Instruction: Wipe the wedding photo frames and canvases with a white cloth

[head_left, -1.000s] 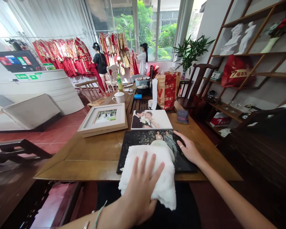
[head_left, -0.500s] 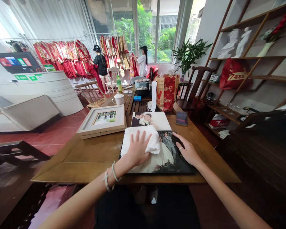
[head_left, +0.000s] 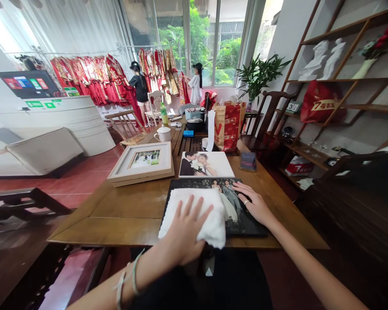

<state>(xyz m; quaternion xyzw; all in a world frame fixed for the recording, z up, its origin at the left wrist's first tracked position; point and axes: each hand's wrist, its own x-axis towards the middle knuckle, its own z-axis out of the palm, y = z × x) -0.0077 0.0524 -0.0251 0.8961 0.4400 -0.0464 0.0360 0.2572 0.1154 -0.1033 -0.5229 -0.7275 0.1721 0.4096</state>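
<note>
A dark-backed wedding photo panel [head_left: 239, 215] lies flat at the near edge of the wooden table [head_left: 132, 206]. A white cloth [head_left: 194, 211] covers its left half. My left hand [head_left: 186, 234] lies flat on the cloth with the fingers spread, pressing it down. My right hand [head_left: 254, 204] rests open on the panel's right side, a ring on one finger. Behind the panel lies a white-bordered wedding photo [head_left: 206, 164].
A framed picture [head_left: 142, 161] sits at the table's left. Further back stand a white teapot [head_left: 163, 133], a red paper bag [head_left: 229, 122] and small items. Two people stand by racks of red garments [head_left: 93, 79]. Wooden shelves [head_left: 330, 86] and chairs line the right.
My left hand has pulled the cloth back toward me across the panel, from its far left corner to the near left half. My right hand has stayed on the panel.
</note>
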